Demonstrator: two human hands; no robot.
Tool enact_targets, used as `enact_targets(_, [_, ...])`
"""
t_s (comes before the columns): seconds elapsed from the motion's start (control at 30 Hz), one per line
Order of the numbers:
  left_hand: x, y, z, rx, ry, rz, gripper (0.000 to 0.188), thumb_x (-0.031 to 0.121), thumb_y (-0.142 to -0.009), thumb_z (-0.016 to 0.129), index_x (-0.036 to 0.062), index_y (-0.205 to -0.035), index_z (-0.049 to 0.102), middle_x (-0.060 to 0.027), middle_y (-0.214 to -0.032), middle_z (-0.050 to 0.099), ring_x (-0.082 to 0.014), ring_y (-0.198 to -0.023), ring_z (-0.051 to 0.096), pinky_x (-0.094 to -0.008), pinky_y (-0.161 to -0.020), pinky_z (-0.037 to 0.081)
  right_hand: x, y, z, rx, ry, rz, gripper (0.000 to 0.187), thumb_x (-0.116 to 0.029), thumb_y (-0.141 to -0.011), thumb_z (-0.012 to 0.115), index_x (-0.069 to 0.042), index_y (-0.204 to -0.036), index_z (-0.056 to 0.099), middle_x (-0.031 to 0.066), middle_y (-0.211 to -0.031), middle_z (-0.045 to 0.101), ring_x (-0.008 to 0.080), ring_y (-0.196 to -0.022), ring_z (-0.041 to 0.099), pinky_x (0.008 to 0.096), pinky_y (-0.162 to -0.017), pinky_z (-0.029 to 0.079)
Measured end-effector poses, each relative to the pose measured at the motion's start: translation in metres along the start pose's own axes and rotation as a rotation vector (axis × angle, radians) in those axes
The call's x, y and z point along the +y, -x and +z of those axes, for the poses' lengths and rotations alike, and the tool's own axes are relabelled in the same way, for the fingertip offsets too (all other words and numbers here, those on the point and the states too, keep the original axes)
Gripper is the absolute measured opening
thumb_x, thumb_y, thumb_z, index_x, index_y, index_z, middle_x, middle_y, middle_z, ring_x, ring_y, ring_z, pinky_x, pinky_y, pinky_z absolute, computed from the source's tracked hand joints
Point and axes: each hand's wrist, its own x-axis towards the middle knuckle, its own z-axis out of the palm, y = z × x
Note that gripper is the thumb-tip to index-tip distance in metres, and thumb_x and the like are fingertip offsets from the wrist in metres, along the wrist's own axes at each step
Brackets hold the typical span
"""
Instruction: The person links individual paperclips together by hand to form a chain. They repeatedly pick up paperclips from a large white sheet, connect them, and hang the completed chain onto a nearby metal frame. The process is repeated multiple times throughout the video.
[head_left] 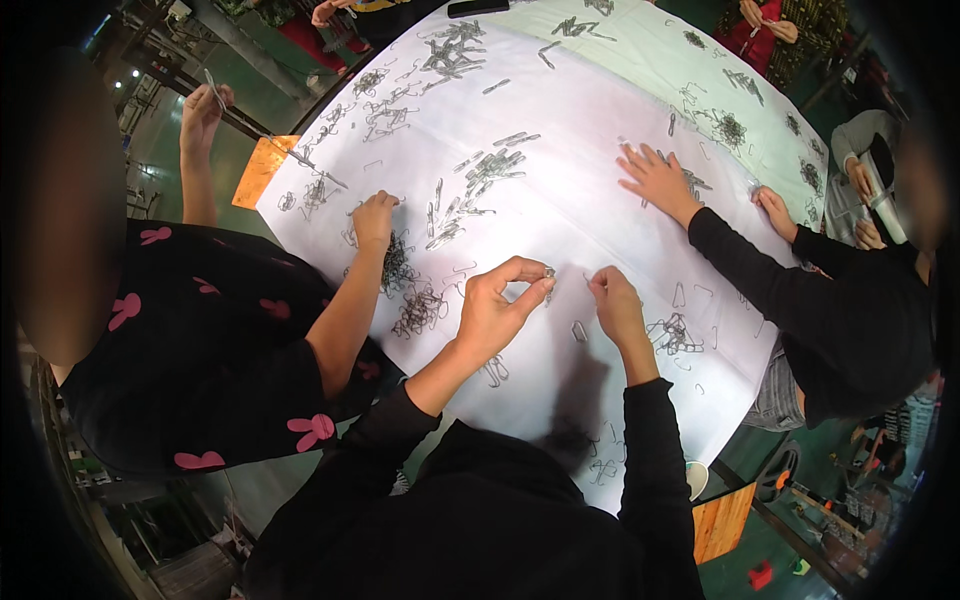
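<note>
My left hand [495, 305] pinches a clip [549, 271] mid-frame; right hand [615, 300] fingers closed on counter [600, 130], grip unclear. Loose clip piles [415, 300] everywhere, so I judge most sorting is left.

A: Obscured items, head view?
B: Small metal piece [549, 271], pinched in left hand [497, 305]; mostly covered by fingertips, form unreadable. Right hand [616, 300]: contents of its fingertips too small to tell.

A: Cut off?
B: White table cover [560, 130], far edge past the top border; dark flat object [478, 7] there, only partly in frame.

A: Blurred?
B: Wire clip heaps [418, 310]; single pieces indistinguishable.
</note>
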Motion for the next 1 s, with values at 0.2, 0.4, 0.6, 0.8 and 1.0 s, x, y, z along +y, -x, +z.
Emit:
enact_targets(0.2, [0.019, 0.007, -0.003, 0.017, -0.048, 0.093, 0.011, 0.006, -0.078, 0.067, 0.001, -0.087, 0.064, -0.0058, -0.081, 0.067, -0.0118, -0.077, 0.063, -0.0247, -0.072, 0.048, -0.118, 0.029, -0.049, -0.025, -1.053, 0.124, 0.01, -0.01, -0.086, 0.059, -0.001, -0.091, 0.057, 0.0024, -0.075, 0.058, 0.0092, -0.063, 0.055, 0.0224, -0.052, 0.043])
enact_targets(0.4, [0.029, 0.011, 0.0, 0.079, -0.039, 0.239, 0.009, 0.003, -0.074, 0.067, 0.0035, -0.082, 0.062, -0.0065, -0.074, 0.066, -0.0213, -0.071, 0.064, -0.0296, -0.069, 0.047, -0.131, 0.042, -0.043, 0.099, -1.039, -0.026, 0.007, -0.006, -0.086, 0.059, 0.0, -0.089, 0.059, 0.0037, -0.094, 0.056, 0.0092, -0.077, 0.053, 0.0212, -0.069, 0.043])
enact_targets(0.6, [0.034, 0.014, -0.002, 0.109, -0.088, 0.295, 0.01, 0.002, -0.073, 0.068, 0.005, -0.081, 0.062, -0.005, -0.074, 0.066, -0.0222, -0.069, 0.063, -0.0311, -0.069, 0.045, -0.144, 0.044, -0.04, 0.186, -0.996, -0.051, 0.005, -0.005, -0.085, 0.059, 0.0, -0.088, 0.059, 0.0026, -0.097, 0.053, 0.0086, -0.08, 0.051, 0.0221, -0.072, 0.043])
enact_targets(0.8, [0.03, 0.004, -0.002, 0.13, -0.125, 0.385, 0.012, 0.002, -0.072, 0.068, 0.0054, -0.082, 0.062, -0.0045, -0.074, 0.066, -0.0212, -0.069, 0.062, -0.0311, -0.069, 0.045, -0.148, 0.036, -0.037, 0.281, -0.951, -0.064, 0.003, -0.003, -0.086, 0.057, -0.001, -0.087, 0.057, 0.0036, -0.096, 0.055, 0.0092, -0.082, 0.052, 0.0221, -0.074, 0.042])
enact_targets(1.0, [0.012, -0.028, -0.006, 0.012, -0.099, 0.604, 0.019, 0.003, -0.072, 0.068, 0.0054, -0.09, 0.064, -0.009, -0.089, 0.065, -0.0242, -0.084, 0.061, -0.0327, -0.076, 0.044, -0.151, 0.025, -0.039, 0.353, -1.035, -0.053, 0.005, 0.0, -0.087, 0.052, 0.001, -0.091, 0.055, 0.0067, -0.092, 0.057, 0.011, -0.087, 0.054, 0.0227, -0.078, 0.041])
